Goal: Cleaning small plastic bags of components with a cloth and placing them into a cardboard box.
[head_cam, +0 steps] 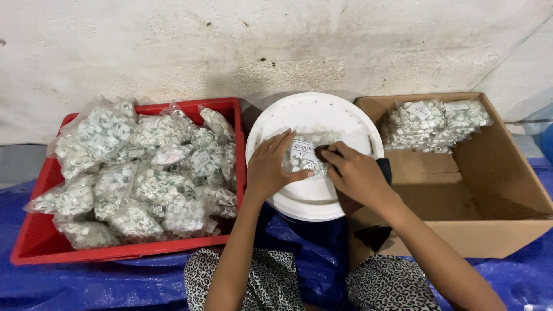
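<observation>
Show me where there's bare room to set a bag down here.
Free: the cardboard box floor in front of its bags, and the white lid rim above the hands. Crowded: the red crate is heaped with bags; the left hand and right hand cover mid-lid, on a small bag.

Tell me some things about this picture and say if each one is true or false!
1. Both hands hold one small clear bag of white pieces. True: the left hand and right hand grip the small bag together.
2. The bag rests on a black lid. False: it lies on a white round lid.
3. The red crate is full of similar bags. True.
4. The cardboard box is filled to the top. False: only a few bags lie at its far end; most of its bottom is bare.
5. The floor covering is green. False: the sheet is blue.
</observation>
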